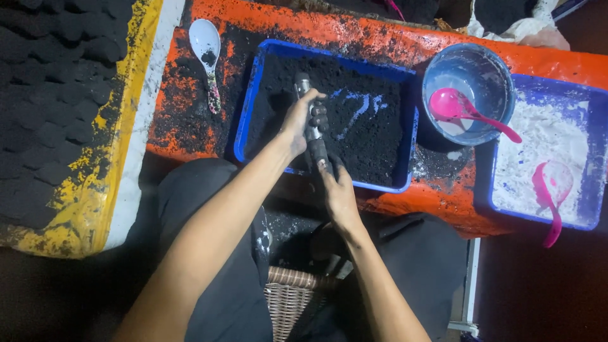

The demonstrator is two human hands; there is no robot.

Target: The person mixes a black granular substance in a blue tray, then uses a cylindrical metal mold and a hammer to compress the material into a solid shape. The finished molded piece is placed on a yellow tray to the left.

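Two hands grip one slim metal tube [311, 126]: left hand [299, 120] clasps its middle, right hand [339, 190] its lower end, above a blue tray [253, 88] of gritty black powder.

A white spoon [206, 47] lies on the orange table [354, 31]; pink ladle [459, 109] in a grey bowl [491, 73].

Both hands meet over the middle tray [253, 82] of dark powder: the left hand [303, 120] grips the upper part of a metal tube [311, 126], the right hand [337, 190] just below it at the near rim. Left of that tray lies a spoon [206, 54]. To its right sits a bowl [468, 92] with a ladle [465, 111] in it, then a second tray [592, 126] of pale powder holding another ladle [550, 193].
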